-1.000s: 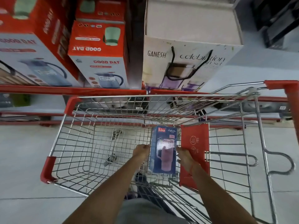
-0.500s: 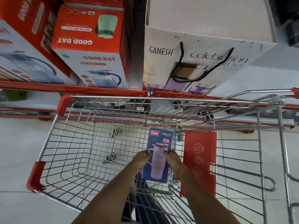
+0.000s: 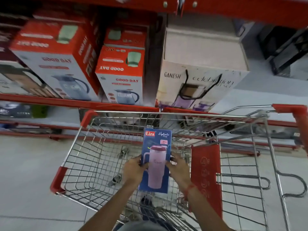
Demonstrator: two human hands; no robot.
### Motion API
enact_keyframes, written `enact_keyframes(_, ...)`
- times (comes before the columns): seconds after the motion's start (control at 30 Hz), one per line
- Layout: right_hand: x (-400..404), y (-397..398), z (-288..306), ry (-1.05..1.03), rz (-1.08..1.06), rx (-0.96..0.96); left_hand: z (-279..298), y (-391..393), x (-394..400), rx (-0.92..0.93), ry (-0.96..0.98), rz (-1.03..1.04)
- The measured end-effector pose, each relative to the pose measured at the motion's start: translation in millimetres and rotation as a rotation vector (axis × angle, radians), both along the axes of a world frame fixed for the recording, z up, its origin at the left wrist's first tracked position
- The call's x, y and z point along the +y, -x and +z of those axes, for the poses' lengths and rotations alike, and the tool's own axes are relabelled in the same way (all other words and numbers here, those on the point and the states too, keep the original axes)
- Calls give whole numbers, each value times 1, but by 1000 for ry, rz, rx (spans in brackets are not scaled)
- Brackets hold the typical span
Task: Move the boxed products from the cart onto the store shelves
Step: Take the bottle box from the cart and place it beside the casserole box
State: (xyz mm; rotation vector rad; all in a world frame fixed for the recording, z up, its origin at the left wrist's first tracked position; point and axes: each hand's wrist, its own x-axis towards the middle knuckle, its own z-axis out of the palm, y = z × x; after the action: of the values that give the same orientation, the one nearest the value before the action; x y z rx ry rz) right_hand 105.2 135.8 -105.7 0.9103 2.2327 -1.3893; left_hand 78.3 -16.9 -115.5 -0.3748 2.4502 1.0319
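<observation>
The person holds a tall blue cardboard box printed with a pink lidded tumbler (image 3: 155, 161) above the basket of a silver wire shopping cart with red plastic corners (image 3: 78, 157). The left hand (image 3: 133, 170) presses against the box's left edge, fingers curled round it, and the right hand (image 3: 179, 166) presses against the right edge, so the box is clamped upright between the two palms, clear of the cart's wire floor. No other boxed product shows in the basket, so this looks like the last one to move. Ahead, the red-edged metal store shelf (image 3: 80, 103) already carries red-and-white kettle boxes (image 3: 120, 75) and a large white carton with a black cord handle (image 3: 201, 80). The blue box has not yet reached any shelf; placing it appears to be what remains. Which shelf gap it suits cannot be judged.
</observation>
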Motion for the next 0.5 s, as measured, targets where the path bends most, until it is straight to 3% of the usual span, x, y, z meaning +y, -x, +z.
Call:
enact_keyframes(0.2,-31,-11,76,-86,9,261,76,-1,-37,355,-110,79)
enact_keyframes(0.5,-33,0,192,-37,-17,610,194,4,-65,545,-522,215)
